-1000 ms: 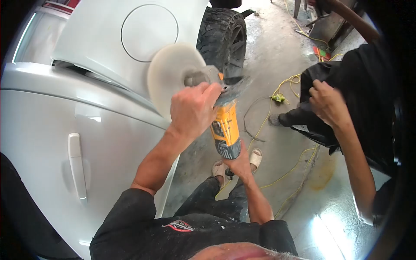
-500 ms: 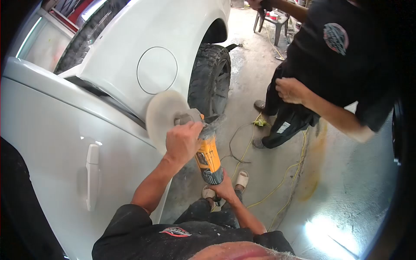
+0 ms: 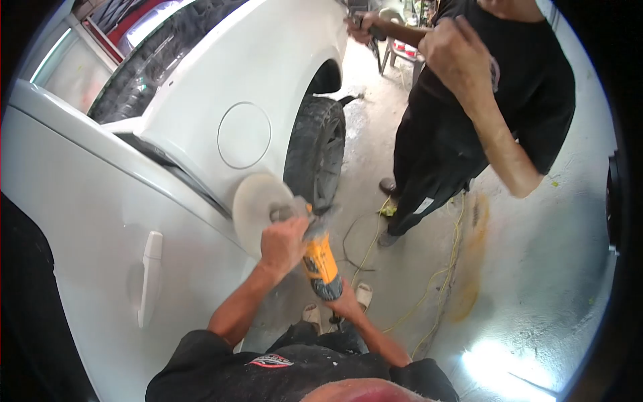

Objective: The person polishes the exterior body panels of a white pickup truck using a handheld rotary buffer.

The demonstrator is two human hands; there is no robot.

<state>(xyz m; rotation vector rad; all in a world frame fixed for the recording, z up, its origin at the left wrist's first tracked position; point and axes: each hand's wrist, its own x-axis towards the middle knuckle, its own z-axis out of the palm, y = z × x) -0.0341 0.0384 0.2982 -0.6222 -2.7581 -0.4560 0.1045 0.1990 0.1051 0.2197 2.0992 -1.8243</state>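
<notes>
The left grip (image 3: 284,244) is closed at the polisher's (image 3: 321,263) head, the right grip (image 3: 344,301) round its rear; best press the pad (image 3: 258,213) lightly.

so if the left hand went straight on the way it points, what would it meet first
The polisher, which the left hand already grips near its head. Beyond that, the line seems to run toward the wheel, though one view leaves the depth unclear.

Left hand (image 3: 282,244) foremost, curled in a grip; left forearm (image 3: 242,303) angled forward and inward. Right hand (image 3: 345,301) farther back, also curled, right forearm (image 3: 380,340) slanting inward.
</notes>
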